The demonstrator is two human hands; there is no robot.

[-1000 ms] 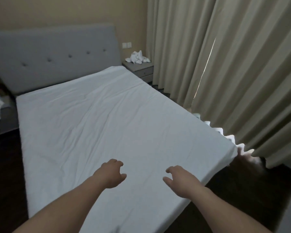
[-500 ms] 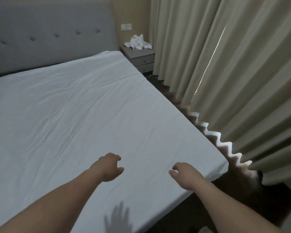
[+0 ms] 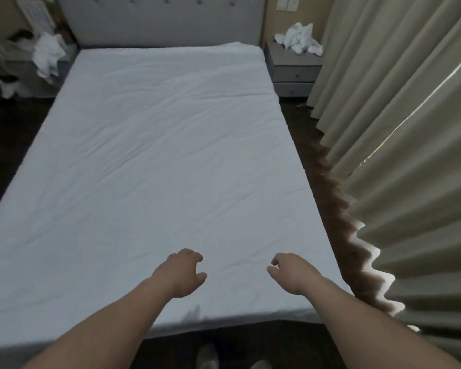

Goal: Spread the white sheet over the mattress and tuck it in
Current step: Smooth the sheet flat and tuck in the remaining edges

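Note:
The white sheet (image 3: 155, 155) lies spread flat over the whole mattress, with light creases across its middle. Its edges follow the mattress sides and the foot edge close to me. My left hand (image 3: 180, 274) hovers over the sheet near the foot of the bed, fingers loosely curled and apart, holding nothing. My right hand (image 3: 292, 274) hangs beside it to the right, also empty with curled fingers. Both forearms reach in from the bottom of the view.
A grey padded headboard (image 3: 160, 20) stands at the far end. Bedside tables sit on either side, each with crumpled white cloth, right (image 3: 300, 42) and left (image 3: 48, 53). Beige curtains (image 3: 399, 129) hang close along the right. Dark floor surrounds the bed; shoes show at the bottom.
The view has swung left, so I now face the bed straight on from its foot. Both hands stay empty above the sheet, about the same distance apart.

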